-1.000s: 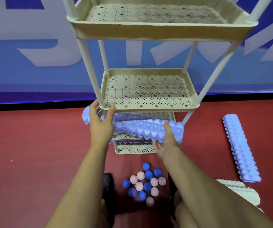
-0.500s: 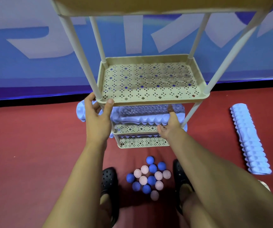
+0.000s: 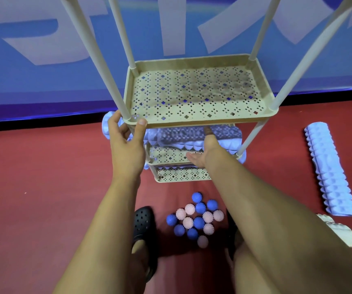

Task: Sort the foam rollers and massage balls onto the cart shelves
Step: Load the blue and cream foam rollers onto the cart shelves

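Foam roller (image 3: 194, 137): lies across lower cart shelf (image 3: 170, 155), ends overhanging. Likely light, springy, ridged for grip; take mid-body. Left hand (image 3: 126, 145) grips cart post (image 3: 126, 111); right hand (image 3: 202, 153) flat against roller, fingers straight.

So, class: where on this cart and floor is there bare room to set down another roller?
The middle shelf lies bare. Open floor left of the left hand. The lower shelf is crowded by the roller and right hand.

Left hand (image 3: 126, 145) steadies cart (image 3: 200, 122); right hand (image 3: 202, 153) touches roller (image 3: 194, 136).
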`<state>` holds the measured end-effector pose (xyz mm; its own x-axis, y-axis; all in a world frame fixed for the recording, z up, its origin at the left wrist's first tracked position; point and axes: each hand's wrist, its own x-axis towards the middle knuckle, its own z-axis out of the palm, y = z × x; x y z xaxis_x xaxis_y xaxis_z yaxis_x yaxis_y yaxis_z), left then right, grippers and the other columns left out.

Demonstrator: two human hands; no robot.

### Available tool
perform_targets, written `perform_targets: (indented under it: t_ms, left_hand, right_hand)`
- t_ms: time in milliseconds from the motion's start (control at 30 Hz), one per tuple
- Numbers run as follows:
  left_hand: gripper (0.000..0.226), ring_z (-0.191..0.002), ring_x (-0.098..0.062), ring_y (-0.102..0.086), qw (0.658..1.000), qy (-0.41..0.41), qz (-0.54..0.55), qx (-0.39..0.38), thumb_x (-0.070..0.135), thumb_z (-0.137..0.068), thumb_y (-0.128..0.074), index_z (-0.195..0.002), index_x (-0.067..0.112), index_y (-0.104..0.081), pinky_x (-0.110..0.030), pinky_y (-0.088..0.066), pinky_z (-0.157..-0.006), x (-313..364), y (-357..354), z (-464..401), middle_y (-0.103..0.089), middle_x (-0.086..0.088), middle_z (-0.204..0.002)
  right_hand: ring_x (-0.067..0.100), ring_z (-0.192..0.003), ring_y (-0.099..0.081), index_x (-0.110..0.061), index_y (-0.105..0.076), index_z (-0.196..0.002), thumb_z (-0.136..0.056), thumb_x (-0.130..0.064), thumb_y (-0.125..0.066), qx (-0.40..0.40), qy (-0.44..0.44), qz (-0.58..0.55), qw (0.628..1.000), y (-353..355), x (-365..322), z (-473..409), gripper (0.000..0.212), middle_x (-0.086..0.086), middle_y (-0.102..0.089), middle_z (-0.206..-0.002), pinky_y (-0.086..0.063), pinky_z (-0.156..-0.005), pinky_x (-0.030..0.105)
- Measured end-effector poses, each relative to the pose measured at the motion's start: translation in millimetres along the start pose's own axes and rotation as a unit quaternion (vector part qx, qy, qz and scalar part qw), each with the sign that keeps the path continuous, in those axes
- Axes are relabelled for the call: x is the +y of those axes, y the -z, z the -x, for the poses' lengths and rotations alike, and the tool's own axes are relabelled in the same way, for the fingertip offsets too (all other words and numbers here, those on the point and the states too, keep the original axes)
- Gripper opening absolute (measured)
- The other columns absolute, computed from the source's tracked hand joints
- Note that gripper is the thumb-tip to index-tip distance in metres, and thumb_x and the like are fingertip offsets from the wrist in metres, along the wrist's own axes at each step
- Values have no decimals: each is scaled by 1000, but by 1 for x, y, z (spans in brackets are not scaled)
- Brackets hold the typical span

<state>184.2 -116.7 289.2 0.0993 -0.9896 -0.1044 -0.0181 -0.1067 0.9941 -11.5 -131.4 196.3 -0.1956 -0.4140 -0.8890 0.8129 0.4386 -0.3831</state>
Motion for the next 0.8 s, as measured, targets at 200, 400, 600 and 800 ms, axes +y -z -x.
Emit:
perform_targets:
  t_ms: [200,400,600,800]
  left_hand:
    - [47,-89,-14,-56,1000,-5,8,-4,35,-96,-68,-138,34,-46,-52,-47,-104,-2,1,-1,-67,8,-98]
    - [42,-90,-16,-57,1000,-18,7,-10,34,-95,-68,-133,34,-50,-49,-49,-98,0,2,-2,-69,7,-100]
    - [43,-105,-8,-64,1000,-23,9,-7,30,-96,-68,-135,32,-49,-52,-49,-107,2,2,0,-70,5,-111]
    - [45,-104,-7,-65,999,-27,21,-5,29,-96,-69,-136,29,-49,-46,-50,-105,2,-1,-1,-70,2,-114]
  right_hand:
    - [39,-113,-60,-4,-55,-112,-97,-41,-63,-58,14,-98,993,-10,4,-18,40,19,-62,-114,-45,-108,56]
    - [45,-128,-50,-8,-35,-147,-100,-25,-59,-42,99,-130,986,-6,2,-16,55,19,-43,-142,-44,-106,62]
    - [42,-134,-47,-12,-30,-154,-103,-35,-52,-40,111,-151,981,19,-12,-20,60,19,-31,-157,-43,-109,58]
    - [39,-142,-38,-8,-21,-158,-104,-38,-52,-32,105,-165,980,26,-16,-20,69,20,-25,-160,-38,-116,51]
